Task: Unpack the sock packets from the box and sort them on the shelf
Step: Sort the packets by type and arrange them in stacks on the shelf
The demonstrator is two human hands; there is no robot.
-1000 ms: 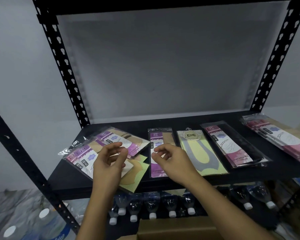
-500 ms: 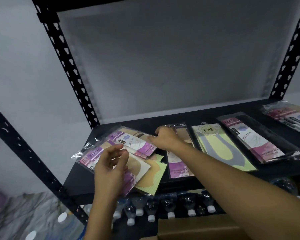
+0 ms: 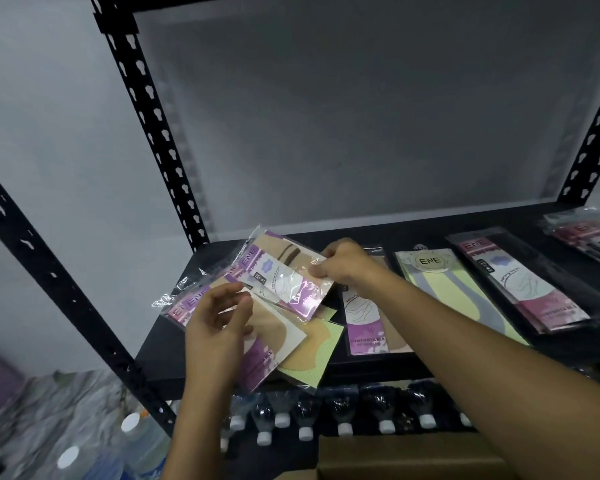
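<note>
The purple packet (image 3: 284, 282) is now lifted above the left pile (image 3: 274, 341) on the shelf (image 3: 160, 355), pinched at its edge by the right hand (image 3: 343, 261). Half a second ago this hand only reached for it. I think a re-sorting to a matching row begins. The left hand (image 3: 215, 320) hangs over the pile, fingers curled; whether it holds something I cannot tell. The box (image 3: 395, 455) is cut off below.

Beyond the left hand (image 3: 215, 323) and right hand (image 3: 347, 261) we see a grey wall (image 3: 49, 116); capped bottles (image 3: 305, 420) sit below them.
</note>
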